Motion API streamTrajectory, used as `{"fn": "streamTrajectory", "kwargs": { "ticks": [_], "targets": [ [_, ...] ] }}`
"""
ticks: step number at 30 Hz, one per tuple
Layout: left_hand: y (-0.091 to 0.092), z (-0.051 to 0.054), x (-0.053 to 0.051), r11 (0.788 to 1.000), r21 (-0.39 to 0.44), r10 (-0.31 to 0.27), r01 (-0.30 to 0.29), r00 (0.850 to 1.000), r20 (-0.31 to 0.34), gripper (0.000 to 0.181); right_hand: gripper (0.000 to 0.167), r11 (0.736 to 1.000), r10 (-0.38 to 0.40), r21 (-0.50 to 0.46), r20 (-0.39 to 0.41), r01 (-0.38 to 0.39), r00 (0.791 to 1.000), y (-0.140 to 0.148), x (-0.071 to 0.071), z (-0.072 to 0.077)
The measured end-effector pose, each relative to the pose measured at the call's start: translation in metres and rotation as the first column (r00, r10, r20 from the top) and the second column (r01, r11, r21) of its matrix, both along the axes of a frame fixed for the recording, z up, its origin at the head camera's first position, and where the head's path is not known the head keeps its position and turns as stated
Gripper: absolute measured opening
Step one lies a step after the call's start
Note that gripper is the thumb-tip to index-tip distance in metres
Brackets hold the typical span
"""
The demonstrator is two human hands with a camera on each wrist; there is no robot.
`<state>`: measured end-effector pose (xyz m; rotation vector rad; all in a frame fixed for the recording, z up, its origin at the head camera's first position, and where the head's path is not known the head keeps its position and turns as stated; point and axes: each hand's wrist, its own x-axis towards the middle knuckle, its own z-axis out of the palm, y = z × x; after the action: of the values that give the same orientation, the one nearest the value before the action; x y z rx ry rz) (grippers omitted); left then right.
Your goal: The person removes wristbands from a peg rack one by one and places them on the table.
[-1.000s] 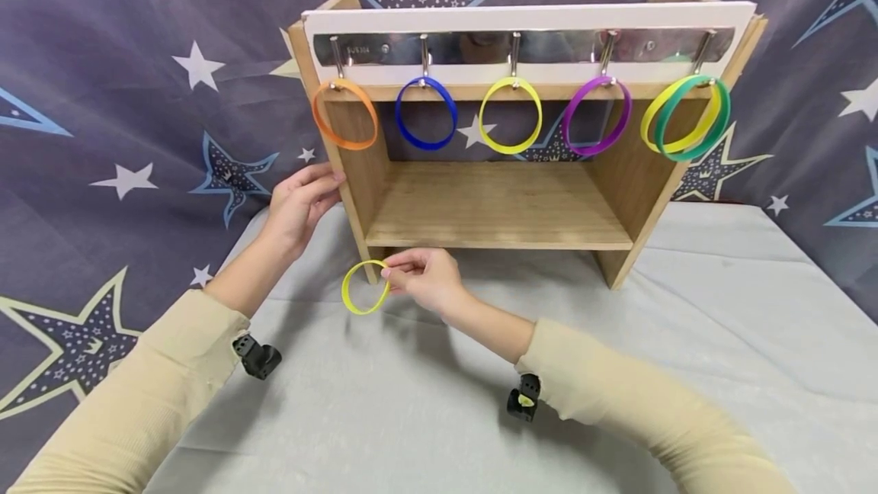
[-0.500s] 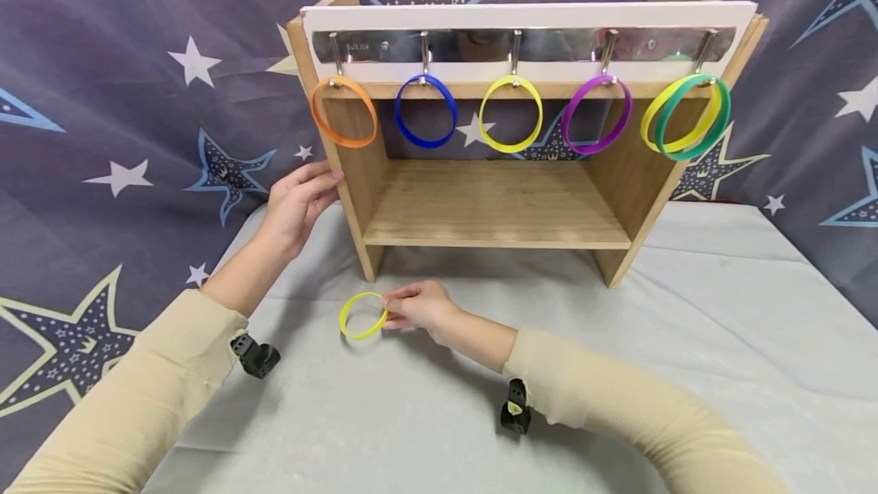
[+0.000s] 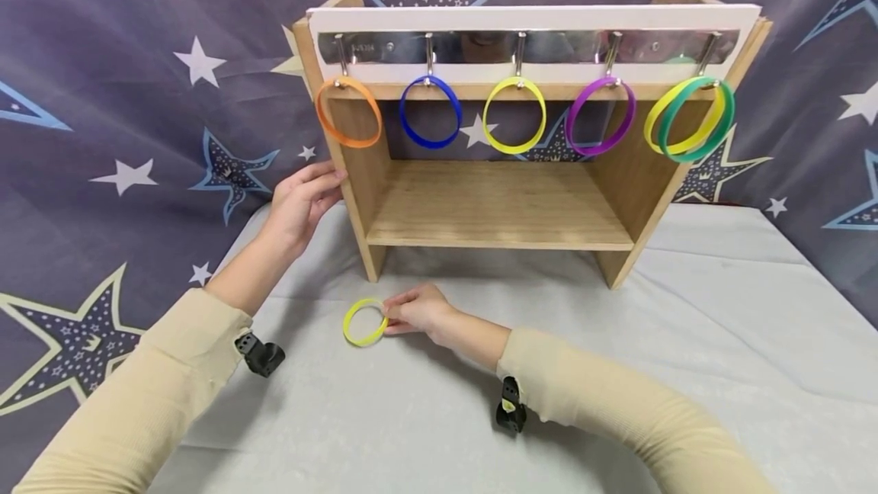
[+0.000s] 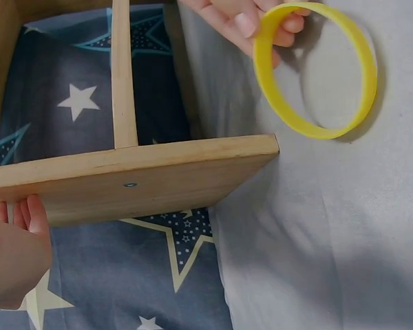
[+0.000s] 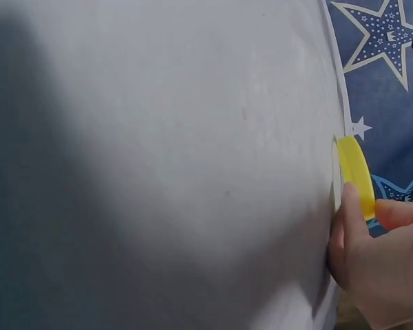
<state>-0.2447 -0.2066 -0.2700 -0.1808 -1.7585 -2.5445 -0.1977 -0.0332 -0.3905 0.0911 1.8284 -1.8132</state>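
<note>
My right hand [image 3: 427, 312] pinches the right edge of a yellow ring [image 3: 354, 341], low over the cloth in front of the rack's left leg. In the right wrist view the thumb and fingers of the right hand [image 5: 385, 265] hold the yellow ring [image 5: 356, 175] by its end. My left hand [image 3: 295, 208] rests its fingers against the outer left side of the wooden rack [image 3: 501, 204]. The left wrist view shows the left hand [image 4: 17, 254] touching the side panel [image 4: 158, 180], with the yellow ring [image 4: 369, 75] beyond the panel's end.
Along the metal hook strip [image 3: 473, 48] hang an orange ring [image 3: 377, 119], a blue ring [image 3: 458, 117], a yellow ring [image 3: 544, 117] and a purple ring [image 3: 632, 117]. The rightmost hook carries another yellow ring [image 3: 648, 124] and a green ring [image 3: 731, 122]. Star-patterned fabric [image 3: 151, 235] stands behind.
My right hand has brought the yellow ring down and toward the front, away from the rack's left leg, close to the cloth. My left hand has stayed at the rack's side.
</note>
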Motion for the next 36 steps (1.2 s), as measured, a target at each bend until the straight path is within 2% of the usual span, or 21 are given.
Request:
{"fn": "streamTrajectory", "kwargs": {
  "ticks": [3, 7, 12, 17, 21, 25, 28, 36],
  "targets": [
    [-0.001, -0.002, 0.000, 1.000, 0.001, 0.002, -0.002, 1.000, 0.003, 0.023, 0.024, 0.998, 0.047, 0.044, -0.021, -0.047, 0.999, 0.001, 0.001, 0.002],
    [0.000, -0.003, 0.000, 1.000, 0.014, 0.001, -0.001, 1.000, 0.010, 0.025, 0.025, 0.981, 0.123, 0.162, -0.071, -0.110, 0.990, 0.005, 0.002, 0.009],
    [0.001, -0.003, -0.001, 0.999, 0.036, -0.002, 0.001, 1.000, 0.027, 0.026, 0.029, 0.941, 0.216, 0.297, -0.154, -0.163, 0.964, 0.009, 0.003, 0.021],
    [0.000, -0.003, 0.000, 0.998, 0.059, -0.004, 0.002, 0.999, 0.039, 0.025, 0.034, 0.914, 0.297, 0.337, -0.179, -0.225, 0.938, 0.011, 0.005, 0.030],
    [-0.002, -0.003, 0.002, 0.998, 0.063, -0.004, 0.002, 0.999, 0.042, 0.024, 0.035, 0.891, 0.345, 0.383, -0.218, -0.245, 0.913, 0.012, 0.005, 0.038],
    [-0.002, -0.003, 0.002, 0.998, 0.063, -0.003, 0.000, 0.999, 0.036, 0.024, 0.030, 0.869, 0.369, 0.458, -0.349, -0.187, 0.861, 0.014, 0.004, 0.047],
    [-0.001, -0.002, 0.001, 0.998, 0.059, -0.005, 0.003, 0.999, 0.038, 0.023, 0.027, 0.871, 0.362, 0.474, -0.445, -0.127, 0.819, 0.016, 0.003, 0.057],
    [0.000, -0.001, -0.001, 0.999, 0.037, -0.001, 0.000, 0.999, 0.041, 0.021, 0.024, 0.911, 0.312, 0.404, -0.542, -0.083, 0.780, 0.021, 0.002, 0.089]
  ]
}}
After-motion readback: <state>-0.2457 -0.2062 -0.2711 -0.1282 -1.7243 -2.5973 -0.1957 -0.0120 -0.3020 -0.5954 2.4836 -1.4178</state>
